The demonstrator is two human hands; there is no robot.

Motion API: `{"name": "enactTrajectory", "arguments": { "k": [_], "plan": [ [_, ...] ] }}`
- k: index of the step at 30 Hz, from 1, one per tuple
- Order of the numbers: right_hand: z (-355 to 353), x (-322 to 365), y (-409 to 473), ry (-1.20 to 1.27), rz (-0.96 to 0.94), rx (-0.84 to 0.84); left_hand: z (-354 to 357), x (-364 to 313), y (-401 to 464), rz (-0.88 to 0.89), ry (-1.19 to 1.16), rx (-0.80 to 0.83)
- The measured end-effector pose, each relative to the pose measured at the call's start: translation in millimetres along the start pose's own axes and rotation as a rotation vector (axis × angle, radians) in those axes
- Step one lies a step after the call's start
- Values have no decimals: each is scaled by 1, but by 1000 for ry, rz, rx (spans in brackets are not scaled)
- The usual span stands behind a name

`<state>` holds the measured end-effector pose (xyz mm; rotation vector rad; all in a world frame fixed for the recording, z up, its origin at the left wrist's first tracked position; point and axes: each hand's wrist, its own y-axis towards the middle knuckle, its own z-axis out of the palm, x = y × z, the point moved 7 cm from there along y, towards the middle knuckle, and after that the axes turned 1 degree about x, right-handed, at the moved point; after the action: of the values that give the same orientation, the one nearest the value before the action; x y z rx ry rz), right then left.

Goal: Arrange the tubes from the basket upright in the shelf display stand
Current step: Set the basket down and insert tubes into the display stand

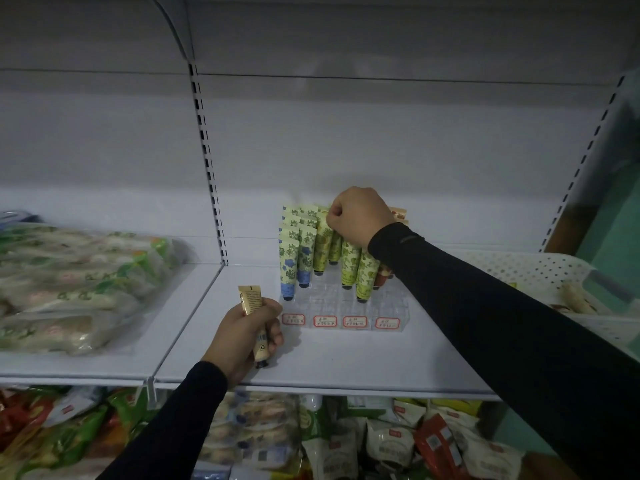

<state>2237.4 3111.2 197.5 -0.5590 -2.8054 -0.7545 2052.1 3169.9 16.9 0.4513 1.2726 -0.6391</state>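
White metal shelving fills the view, with a slotted upright [207, 161] dividing two bays. On the right bay's shelf [346, 358] stands a clear display stand [343, 308], its near face carrying four red-bordered price labels [325, 321]. Tubes stand upright in its rows, caps down: blue-patterned tubes [289, 268] on the left, yellow-green tubes [322, 247] next, brighter green tubes [365, 275] right of those, and a red-toned tube [382, 274] partly hidden behind the right forearm. The near slots of the stand hold nothing.

The right hand [356, 216] is reached over the far rows, fingers curled at the top edge of a yellow-green tube; whether it actually pinches that tube cannot be told from this angle. Its dark sleeve [502, 313] crosses the right side of the shelf.

The left hand [246, 336] is at the near left of the stand, fingers wrapped round a gold tube [252, 301], held roughly upright with the crimped end up and the dark cap below the hand, close to the shelf surface.

At the far right a white perforated basket [540, 268] sits on the shelf, with at least one pale item [576, 299] lying inside. Bagged goods [76, 289] lie on the left bay's shelf, and packaged snacks [381, 441] crowd the shelf below.
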Motion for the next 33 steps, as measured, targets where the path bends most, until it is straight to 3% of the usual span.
{"name": "enactTrajectory", "arguments": {
  "k": [11,33],
  "plan": [
    [2,2,7,-88,-16,3,0,0,0,12,11,5],
    [5,2,2,-34,-49,-29,0,2,1,6,3,8]
  ]
}}
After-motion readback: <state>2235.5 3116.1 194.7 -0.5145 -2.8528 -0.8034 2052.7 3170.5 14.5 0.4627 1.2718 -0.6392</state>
